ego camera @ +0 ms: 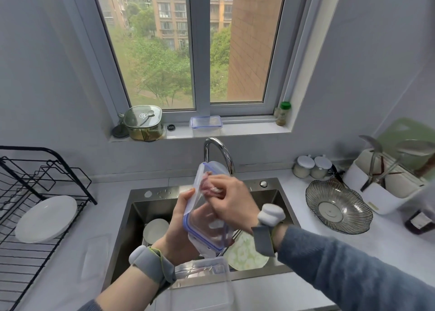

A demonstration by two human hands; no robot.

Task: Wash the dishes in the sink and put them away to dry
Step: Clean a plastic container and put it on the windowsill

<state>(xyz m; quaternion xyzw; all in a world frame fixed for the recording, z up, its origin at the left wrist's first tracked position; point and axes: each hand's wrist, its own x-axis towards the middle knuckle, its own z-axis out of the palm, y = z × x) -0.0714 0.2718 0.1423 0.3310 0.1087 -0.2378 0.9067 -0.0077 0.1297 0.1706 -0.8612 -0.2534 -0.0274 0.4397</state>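
Black wire dish rack (35,193) at far left, one white plate (46,219) leaning in it. That's the only item put away so far, rest of the rack unfilled.

Steel sink (141,207) in the middle, with a white bowl (155,232) at left of the basin and a pale green patterned plate (247,254) at right, both unwashed by the look of it. Clear plastic container (204,285) sits at the near sink edge, below the hands.

Left hand (179,226) grips a clear lid with blue seal (202,219) by its left edge, held tilted up over the basin under the chrome faucet (219,153). No water stream visible. Right hand (230,202) is curled around a pinkish scrubbing cloth (207,186), pressing it on the lid face. Motion blur there, so exact finger placement unclear.

Windowsill behind: green lidded glass box (143,125), another clear blue-rimmed container (206,123). Counter at right: ribbed glass dish (339,207), white utensil holder (386,188).

Judgement: early-to-mid. One plate done, lid in scrub step, still needs a rinse and racking. Left: container base, bowl, green plate.
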